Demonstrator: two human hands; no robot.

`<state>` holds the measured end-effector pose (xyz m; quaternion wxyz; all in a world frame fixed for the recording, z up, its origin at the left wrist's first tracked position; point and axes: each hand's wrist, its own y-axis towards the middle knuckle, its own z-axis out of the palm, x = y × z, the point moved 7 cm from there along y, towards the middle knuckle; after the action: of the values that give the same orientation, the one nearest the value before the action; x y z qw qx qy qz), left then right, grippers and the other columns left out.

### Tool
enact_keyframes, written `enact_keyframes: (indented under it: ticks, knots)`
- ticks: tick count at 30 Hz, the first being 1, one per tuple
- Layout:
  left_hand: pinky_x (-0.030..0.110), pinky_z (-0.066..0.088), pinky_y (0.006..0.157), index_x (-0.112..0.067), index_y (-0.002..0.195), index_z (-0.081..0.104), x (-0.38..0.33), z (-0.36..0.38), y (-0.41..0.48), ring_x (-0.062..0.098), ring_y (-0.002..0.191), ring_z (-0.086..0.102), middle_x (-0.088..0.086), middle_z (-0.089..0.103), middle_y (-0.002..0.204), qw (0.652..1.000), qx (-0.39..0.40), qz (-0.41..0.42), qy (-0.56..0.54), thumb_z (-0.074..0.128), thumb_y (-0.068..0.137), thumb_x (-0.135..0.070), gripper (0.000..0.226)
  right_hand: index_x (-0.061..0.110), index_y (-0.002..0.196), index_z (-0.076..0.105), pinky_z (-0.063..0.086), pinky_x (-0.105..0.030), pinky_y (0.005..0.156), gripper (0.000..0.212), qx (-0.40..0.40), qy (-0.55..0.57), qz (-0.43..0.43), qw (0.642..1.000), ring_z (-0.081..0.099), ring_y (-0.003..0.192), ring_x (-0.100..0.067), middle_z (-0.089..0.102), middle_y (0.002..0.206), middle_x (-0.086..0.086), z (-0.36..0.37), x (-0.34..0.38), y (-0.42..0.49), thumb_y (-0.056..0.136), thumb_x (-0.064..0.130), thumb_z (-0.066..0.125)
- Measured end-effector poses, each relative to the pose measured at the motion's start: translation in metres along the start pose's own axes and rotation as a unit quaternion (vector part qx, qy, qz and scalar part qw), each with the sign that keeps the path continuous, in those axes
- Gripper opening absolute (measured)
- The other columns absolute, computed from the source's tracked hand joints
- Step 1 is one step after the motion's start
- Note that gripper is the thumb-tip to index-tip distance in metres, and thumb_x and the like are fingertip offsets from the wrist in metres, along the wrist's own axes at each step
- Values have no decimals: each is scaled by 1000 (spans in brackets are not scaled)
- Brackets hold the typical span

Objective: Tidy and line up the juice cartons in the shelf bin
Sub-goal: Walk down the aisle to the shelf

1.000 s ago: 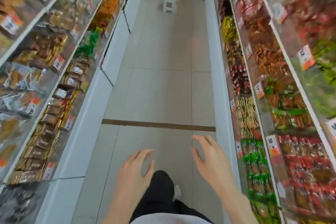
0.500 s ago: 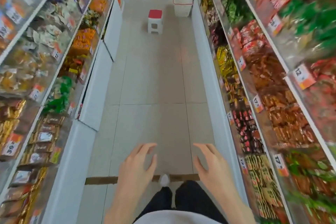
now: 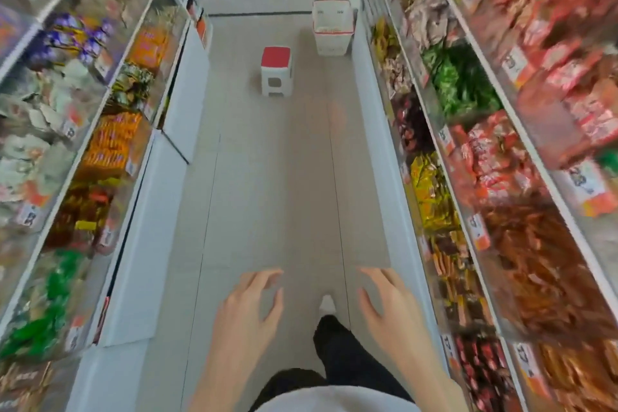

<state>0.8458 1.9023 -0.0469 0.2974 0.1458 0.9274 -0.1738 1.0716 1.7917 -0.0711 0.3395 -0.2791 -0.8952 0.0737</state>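
left hand (image 3: pixel 249 308): you've got it out in front over the floor (image 3: pixel 274 194), fingers loose and spread, holding nothing
right hand (image 3: pixel 389 306): same deal, relaxed fingers, nothing in it, apart from your left
juice cartons: honestly can't tell where they are, the shelf stock's too blurry
stool (image 3: pixel 276 72): red top, white legs, mid-aisle ahead of you
basket (image 3: pixel 332 27): white, red rim, on the floor past the stool, beside the right shelves (image 3: pixel 485 177)

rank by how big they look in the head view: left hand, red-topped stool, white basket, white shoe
1. left hand, though nearness inflates it
2. white basket and red-topped stool, too alike to rank
3. white shoe, only its toe shows
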Motion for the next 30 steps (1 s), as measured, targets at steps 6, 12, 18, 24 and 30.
enact_keyframes:
  ticks: [6, 12, 18, 24, 30]
  knots:
    - [33, 56, 86, -36, 123, 66, -43, -33, 170, 3, 103, 65, -25, 61, 110, 1000, -15, -25, 1, 66, 99, -25, 27, 20, 139, 63, 58, -38, 96, 38, -11, -17, -30, 999, 68, 112, -20, 66, 130, 0, -74, 65, 185, 101, 19, 67]
    - [32, 55, 84, -36, 122, 66, -61, -58, 355, 4, 103, 65, -23, 61, 110, 999, -16, -30, 6, 67, 99, -28, 25, 20, 140, 63, 57, -39, 91, 38, -25, -17, -47, 998, 69, 101, -22, 65, 123, 1, -114, 122, 375, 103, 20, 65]
    - [34, 56, 87, -35, 125, 65, -96, -107, 566, 3, 104, 64, -22, 62, 113, 1000, -21, -5, 6, 66, 99, -27, 27, 20, 138, 64, 57, -38, 88, 36, -45, -11, -40, 998, 68, 105, -20, 65, 126, 2, -156, 174, 557, 102, 18, 66]
    - [38, 55, 88, -37, 128, 63, -154, -145, 754, 6, 108, 63, -21, 62, 117, 999, 0, 29, 21, 64, 99, -30, 29, 20, 136, 66, 43, -21, 78, 35, -58, -7, 8, 998, 69, 105, -16, 66, 124, 5, -199, 196, 704, 101, 18, 68]
    - [31, 52, 86, -35, 127, 64, -199, -153, 938, 6, 105, 63, -20, 62, 115, 998, 3, 42, 37, 65, 99, -29, 29, 29, 127, 63, 39, -16, 69, 24, -56, -3, 33, 998, 65, 101, -13, 58, 112, 15, -226, 200, 864, 103, 25, 63]
